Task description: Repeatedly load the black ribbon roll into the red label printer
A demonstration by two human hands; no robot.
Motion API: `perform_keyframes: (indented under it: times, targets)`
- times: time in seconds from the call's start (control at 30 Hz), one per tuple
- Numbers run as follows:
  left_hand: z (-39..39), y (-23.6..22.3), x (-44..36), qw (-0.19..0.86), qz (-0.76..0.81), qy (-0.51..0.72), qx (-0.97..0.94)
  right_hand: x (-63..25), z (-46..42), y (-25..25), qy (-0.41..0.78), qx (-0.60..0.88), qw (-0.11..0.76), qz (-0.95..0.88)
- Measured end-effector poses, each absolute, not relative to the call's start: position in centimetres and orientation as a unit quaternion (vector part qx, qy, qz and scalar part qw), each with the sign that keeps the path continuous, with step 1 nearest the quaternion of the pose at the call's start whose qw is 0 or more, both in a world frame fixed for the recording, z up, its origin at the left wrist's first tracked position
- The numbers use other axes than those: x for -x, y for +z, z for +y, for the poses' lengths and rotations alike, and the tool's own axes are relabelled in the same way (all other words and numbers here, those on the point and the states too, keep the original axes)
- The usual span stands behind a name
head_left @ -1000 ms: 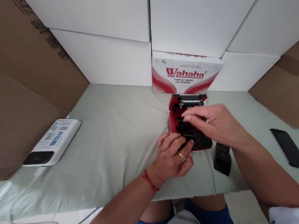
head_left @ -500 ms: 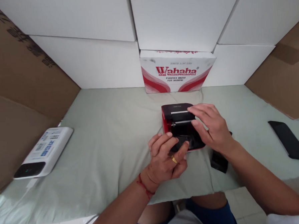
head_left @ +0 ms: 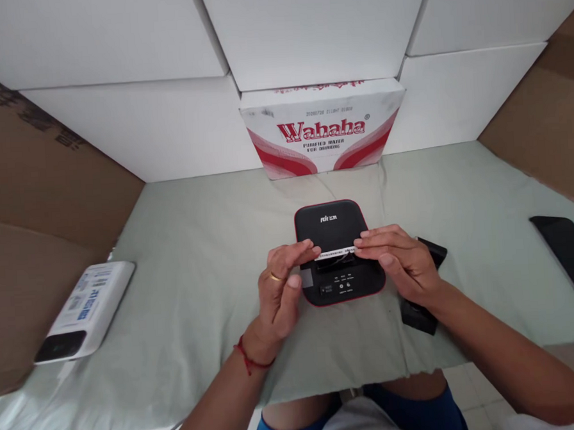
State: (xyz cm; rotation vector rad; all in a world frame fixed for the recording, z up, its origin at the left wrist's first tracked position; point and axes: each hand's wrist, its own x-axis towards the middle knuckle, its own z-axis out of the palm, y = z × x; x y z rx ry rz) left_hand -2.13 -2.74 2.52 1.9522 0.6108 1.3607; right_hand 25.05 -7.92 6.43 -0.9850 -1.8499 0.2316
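A small black printer with a red rim [head_left: 331, 229] sits on the green cloth in front of me. Its lid looks down, and a white paper strip [head_left: 336, 253] crosses the slot in its top. My left hand [head_left: 283, 286] has its fingers stretched over the left end of the strip, with the thumb apart. On the other side, my right hand [head_left: 400, 260] lays its straight fingertips on the right end of the strip and lid. Neither hand is wrapped round the printer. A black object [head_left: 419, 317] lies partly hidden beneath my right hand.
A white device with a dark screen [head_left: 92, 308] and a cable lies at the left. At the right is a black phone [head_left: 565, 255]. Behind stands a Wahaha carton [head_left: 324, 133] against white boxes [head_left: 133, 127]. Brown cardboard [head_left: 41, 208] walls both sides; the cloth [head_left: 197, 258] ends near my lap.
The printer's lid has swung from open to down, covering the roller inside. My left hand has moved from inside the printer to its left edge. The view has shifted slightly.
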Motion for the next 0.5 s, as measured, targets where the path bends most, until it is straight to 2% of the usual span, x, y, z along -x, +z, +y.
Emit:
perform_keyframes:
  times: [0.2,0.3,0.5]
  targets:
    - [-2.5,2.1,1.5,0.480,0.238,0.549,-0.641,-24.2,-8.2,6.2,0.089,0.438,0.490,-0.749]
    - [-2.1,1.3,0.9,0.506,0.248,0.564,-0.604,-23.0,-8.6,6.5,0.068,0.476,0.461,-0.746]
    - [-1.7,0.7,0.5,0.599,0.269,0.491,-0.573,-21.7,-10.1,6.5,0.013,0.424,0.424,-0.800]
